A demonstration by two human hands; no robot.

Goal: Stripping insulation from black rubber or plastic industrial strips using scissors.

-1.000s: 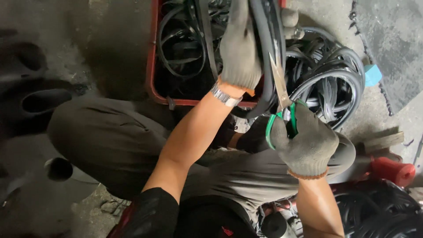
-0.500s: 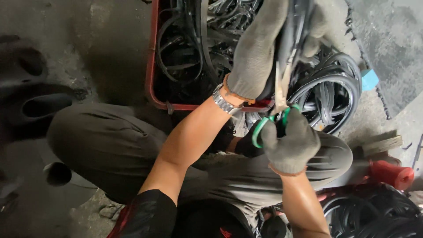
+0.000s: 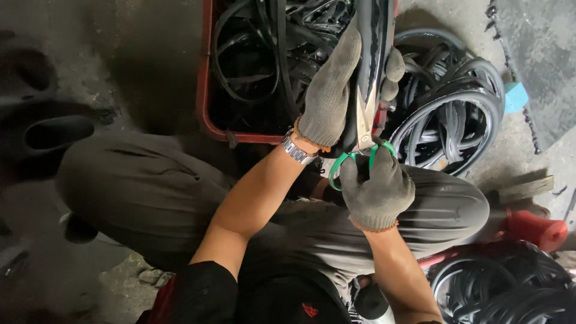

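**poster1:** While the head view is all there is, it's clear enough: left hand (image 3: 329,96) has its grip wrapped tight round a black rubber strip (image 3: 366,36), held up over the red crate (image 3: 203,90).

**poster2:** Yep, and the right hand (image 3: 377,191) has fingers through the green-handled scissors (image 3: 363,135), blades on the strip. Looks mid-cut, not severed yet. Plenty of rubber rings (image 3: 456,108) piled on the floor beside.

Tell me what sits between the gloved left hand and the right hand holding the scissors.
In the head view, the scissors' metal blades and the black rubber strip they cut along lie between the left hand and the right hand, which grips the green handles.
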